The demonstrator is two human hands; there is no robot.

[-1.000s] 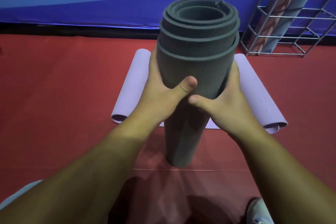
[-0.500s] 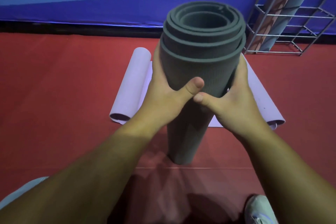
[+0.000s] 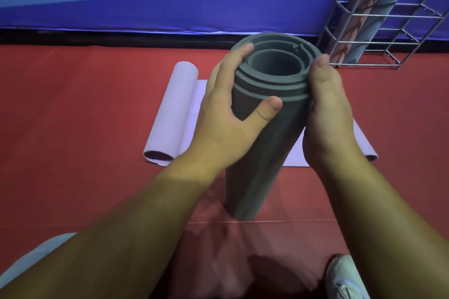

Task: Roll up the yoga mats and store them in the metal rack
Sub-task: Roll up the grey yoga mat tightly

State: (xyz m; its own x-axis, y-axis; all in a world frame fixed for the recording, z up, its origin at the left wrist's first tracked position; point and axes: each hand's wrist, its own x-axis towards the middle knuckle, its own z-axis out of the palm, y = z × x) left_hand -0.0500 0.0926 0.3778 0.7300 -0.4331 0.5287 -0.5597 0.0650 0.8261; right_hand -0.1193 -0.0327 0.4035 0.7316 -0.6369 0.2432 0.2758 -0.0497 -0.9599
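A rolled grey yoga mat stands on end on the red floor in front of me. My left hand grips its top from the left, thumb across the front and fingers curled over the upper rim. From the right, my right hand clasps the same top edge. Behind the roll lies a lilac mat, flat in the middle with both ends curled up. The metal rack stands at the back right against the blue wall, with two rolled mats inside it.
A blue banner wall closes off the far side of the red floor. My shoe shows at the bottom right and a pale knee or garment at the bottom left.
Both hands have slid up from the roll's middle to its top rim. The roll's top now sits lower in view and tilts a little toward the rack.
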